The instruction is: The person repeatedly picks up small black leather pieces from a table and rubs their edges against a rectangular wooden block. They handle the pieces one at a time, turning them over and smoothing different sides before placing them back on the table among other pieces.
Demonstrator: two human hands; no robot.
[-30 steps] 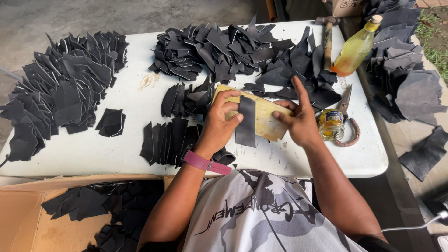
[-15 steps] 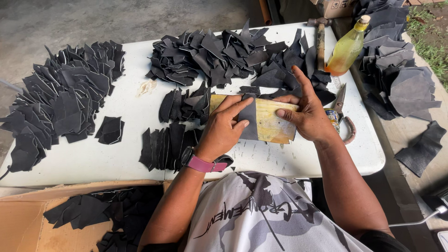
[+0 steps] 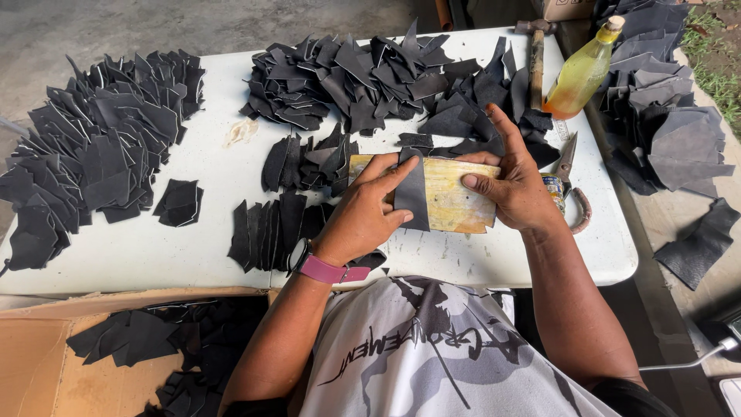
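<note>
Two hands meet over one yellowish board (image 3: pixel 451 197), and since a second ago the view has drawn closer while the left thumb has slid further along the dark strip (image 3: pixel 411 197), flattening it against the board; it looks like the pressing-down stage of the work.

Far left of the hands, a broad heap of cut black pieces (image 3: pixel 93 147) lies fanned, matt with pale edges. Below it a cardboard box (image 3: pixel 38 363) holds more scraps. The left hand (image 3: pixel 363 216), wearing a pink wristband, presses the strip with thumb and fingers. The right hand (image 3: pixel 513 185) grips the board's far edge, fingers curled round it. Just right of it lie metal shears (image 3: pixel 567 166); beyond, a plastic bottle of amber liquid (image 3: pixel 579 73) and a grey pile (image 3: pixel 671 131).
</note>
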